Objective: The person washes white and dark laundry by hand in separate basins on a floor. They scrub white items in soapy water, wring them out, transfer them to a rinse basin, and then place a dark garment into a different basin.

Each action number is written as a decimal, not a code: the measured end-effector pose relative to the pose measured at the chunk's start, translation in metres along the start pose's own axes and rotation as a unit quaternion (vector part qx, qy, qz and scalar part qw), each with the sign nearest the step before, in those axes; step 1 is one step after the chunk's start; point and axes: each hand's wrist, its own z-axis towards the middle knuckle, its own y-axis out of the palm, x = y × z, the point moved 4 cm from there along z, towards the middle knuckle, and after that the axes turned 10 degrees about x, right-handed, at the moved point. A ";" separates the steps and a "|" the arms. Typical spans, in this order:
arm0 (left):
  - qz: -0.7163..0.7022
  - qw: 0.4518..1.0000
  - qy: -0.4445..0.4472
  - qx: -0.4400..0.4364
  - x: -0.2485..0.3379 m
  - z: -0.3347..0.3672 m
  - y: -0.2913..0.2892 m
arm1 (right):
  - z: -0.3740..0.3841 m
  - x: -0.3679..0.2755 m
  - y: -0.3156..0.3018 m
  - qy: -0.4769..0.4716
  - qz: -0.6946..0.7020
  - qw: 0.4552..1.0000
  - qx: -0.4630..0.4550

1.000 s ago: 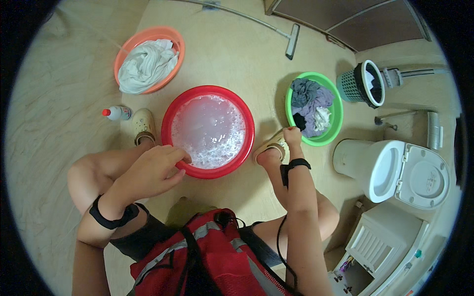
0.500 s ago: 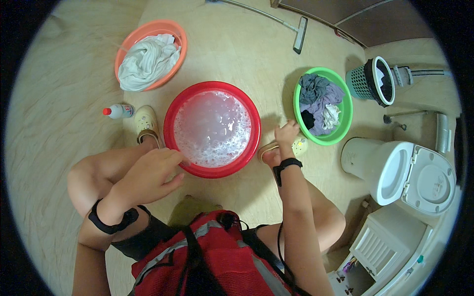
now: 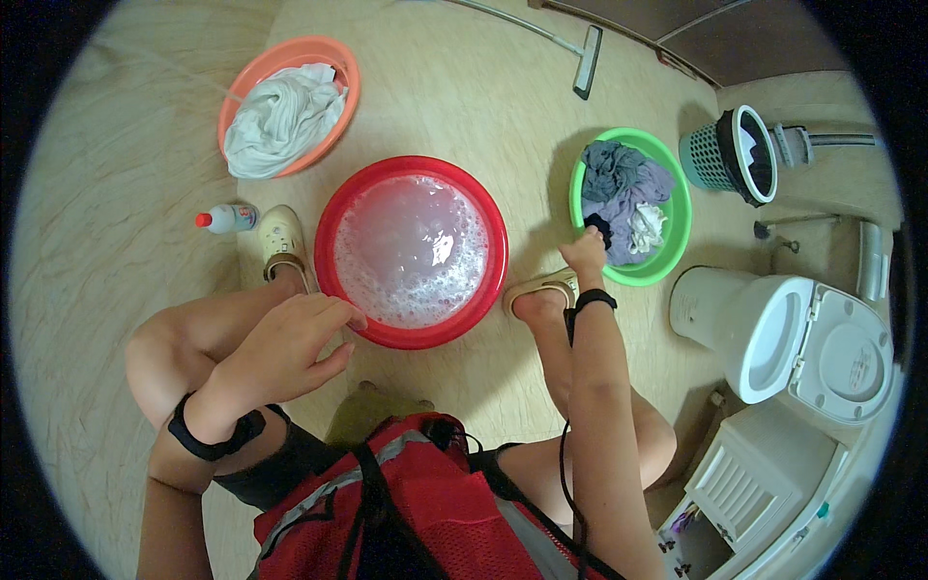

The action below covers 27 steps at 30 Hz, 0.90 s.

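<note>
A red basin (image 3: 326,253) of foamy, cloudy water stands in front of me. My left hand (image 3: 290,340) hangs by its near left rim, fingers apart and holding nothing. To the right, my right hand (image 3: 584,253) reaches over the near left rim of a green basin (image 3: 682,217). Its fingers close on a small black cloth (image 3: 600,228), though the fingertips are partly hidden. Heaped in the same basin are a dark grey cloth (image 3: 613,170), a greyish-purple cloth (image 3: 628,198) and a crumpled white cloth (image 3: 648,229).
An orange basin (image 3: 350,92) with white laundry (image 3: 280,121) stands at far left. Near my left shoe lies a white bottle (image 3: 230,218) with a red cap. A floor squeegee (image 3: 587,63) lies far off. Along the right are a waste basket (image 3: 710,159) and a toilet (image 3: 773,333).
My right hand has moved right and away from me, from above my shoe to the black cloth in the green basin, and closed on it. My left hand has barely moved.
</note>
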 end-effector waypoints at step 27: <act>0.007 0.998 -0.035 -0.051 0.000 0.015 0.015 | 0.055 0.104 -0.006 0.071 0.234 0.958 0.149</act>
